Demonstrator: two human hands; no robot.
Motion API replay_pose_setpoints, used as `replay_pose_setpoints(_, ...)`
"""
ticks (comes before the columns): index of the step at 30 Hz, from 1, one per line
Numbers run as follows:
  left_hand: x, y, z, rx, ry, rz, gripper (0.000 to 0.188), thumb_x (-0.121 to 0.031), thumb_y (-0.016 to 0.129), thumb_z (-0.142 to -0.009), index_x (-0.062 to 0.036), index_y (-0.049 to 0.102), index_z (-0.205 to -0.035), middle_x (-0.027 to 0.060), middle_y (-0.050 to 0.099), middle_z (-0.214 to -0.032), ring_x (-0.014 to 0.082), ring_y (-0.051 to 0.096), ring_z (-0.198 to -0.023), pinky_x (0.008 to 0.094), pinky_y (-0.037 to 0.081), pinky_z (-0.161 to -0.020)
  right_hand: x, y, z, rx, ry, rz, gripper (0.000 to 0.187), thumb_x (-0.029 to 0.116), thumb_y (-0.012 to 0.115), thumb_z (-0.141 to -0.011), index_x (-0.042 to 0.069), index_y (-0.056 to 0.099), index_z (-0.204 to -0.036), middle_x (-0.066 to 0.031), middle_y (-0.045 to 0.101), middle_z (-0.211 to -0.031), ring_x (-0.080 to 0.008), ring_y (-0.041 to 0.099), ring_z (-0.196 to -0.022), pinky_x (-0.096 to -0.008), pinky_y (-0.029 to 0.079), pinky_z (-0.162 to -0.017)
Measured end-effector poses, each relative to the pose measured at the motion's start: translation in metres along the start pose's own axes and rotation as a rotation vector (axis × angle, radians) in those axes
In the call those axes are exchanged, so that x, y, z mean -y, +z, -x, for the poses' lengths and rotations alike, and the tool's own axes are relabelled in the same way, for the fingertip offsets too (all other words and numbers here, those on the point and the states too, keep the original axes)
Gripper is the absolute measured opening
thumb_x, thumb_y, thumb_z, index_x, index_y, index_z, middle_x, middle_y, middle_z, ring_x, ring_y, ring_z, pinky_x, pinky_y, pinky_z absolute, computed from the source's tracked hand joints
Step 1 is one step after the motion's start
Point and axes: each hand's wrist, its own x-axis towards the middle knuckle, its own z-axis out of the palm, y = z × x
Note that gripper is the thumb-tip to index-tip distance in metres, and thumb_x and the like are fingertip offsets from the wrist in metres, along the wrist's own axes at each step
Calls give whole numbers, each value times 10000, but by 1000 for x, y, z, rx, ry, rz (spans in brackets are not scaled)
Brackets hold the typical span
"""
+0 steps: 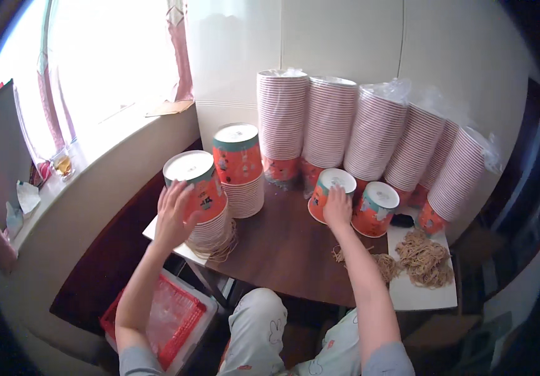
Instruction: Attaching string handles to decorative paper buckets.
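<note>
My left hand (174,216), its fingers spread, rests against the near side of an upside-down stack of orange and green paper buckets (204,191) at the table's left end. Tan rubber bands (223,246) hang loosely round the foot of that stack. Right of the middle, my right hand (338,208) grips another upturned paper bucket (321,195) from its near right side; the thumb is hidden. Close beside it stands a second upturned bucket (373,215). Behind my left hand is a taller upturned stack (240,164).
Tall bagged stacks of paper buckets (282,116) line the back of the brown table (270,250) by the wall. Piles of rubber bands (423,260) lie at the right on a white board (423,297). A red basket (179,319) is below left, near the window sill (110,138).
</note>
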Motion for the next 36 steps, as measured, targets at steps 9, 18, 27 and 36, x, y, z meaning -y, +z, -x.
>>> replay_pose_setpoints(9,-64,-12,50,172,88,260,403,-190,667,-716,-108,534,-1087,156,410,-1254,358,327,-1232,488,281,-992,-35,-26,-1,260,64,-525,154,165,598,-754,59,570,-862,-109,596,-867,-249,564,-864,-387,404,-827)
replay_pose_setpoints(18,-104,10,51,469,-293,1027,818,-210,681,-746,14,175,-1348,183,375,-1274,236,507,-1076,333,470,-814,-48,-142,27,784,610,-2016,180,246,503,-885,77,542,-835,-10,593,-805,-91,547,-691,-256,459,-632)
replay_pose_setpoints(27,-169,-32,57,484,-109,1266,693,-96,611,-777,-57,229,-1354,146,346,-1289,152,584,-862,253,512,-673,-8,-216,73,791,958,-2096,200,189,475,-889,26,560,-966,-48,612,-876,-132,594,-789,-303,492,-712)
replay_pose_setpoints(36,-190,-49,62,409,-264,1108,459,-149,646,-764,-6,440,-1149,160,446,-1193,131,601,-709,230,503,-577,-31,-162,113,919,399,-2060,216,184,477,-887,13,552,-998,-66,610,-884,-141,601,-769,-308,501,-693)
